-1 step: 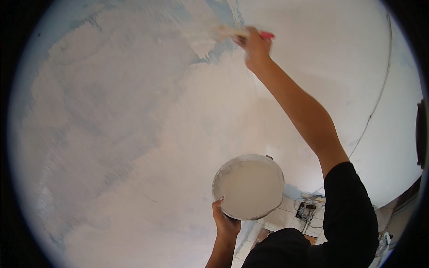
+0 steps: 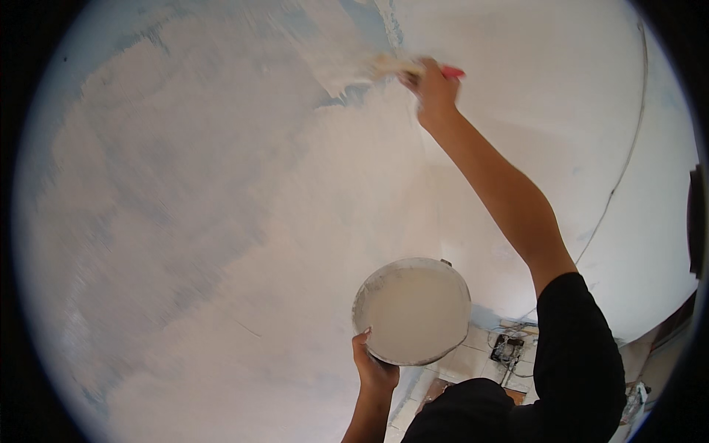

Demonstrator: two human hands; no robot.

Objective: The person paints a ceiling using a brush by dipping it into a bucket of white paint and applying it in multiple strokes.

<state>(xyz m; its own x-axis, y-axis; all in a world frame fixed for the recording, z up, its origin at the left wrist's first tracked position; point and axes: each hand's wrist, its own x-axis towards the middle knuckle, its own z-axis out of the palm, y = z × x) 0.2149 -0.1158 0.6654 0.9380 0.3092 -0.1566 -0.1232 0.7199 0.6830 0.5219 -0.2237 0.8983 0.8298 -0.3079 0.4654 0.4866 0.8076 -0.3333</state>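
Note:
Up at the wall, my right hand (image 2: 437, 88) is closed around a paintbrush (image 2: 390, 66) with a red handle end and pale bristles. Motion smears the brush, which lies across the wall near the corner. White paint covers much of the wall (image 2: 185, 192), with bluish patches showing, one just below the bristles. Lower down, my left hand (image 2: 375, 369) grips a round bucket (image 2: 378, 279) at its near left side, thumb over the rim. Off-white liquid paint (image 2: 415, 316) fills a good part of it. My left fingers underneath are hidden by the bucket.
A thin cable (image 2: 628, 159) runs down the right-hand wall. Below, on the tiled floor (image 2: 459, 363), sits a dark object with tangled wires (image 2: 507, 350). A dark object (image 2: 695, 221) stands at the far right edge.
My right hand and the brush have moved slightly down and to the right along the wall. The bucket in my left hand has barely shifted.

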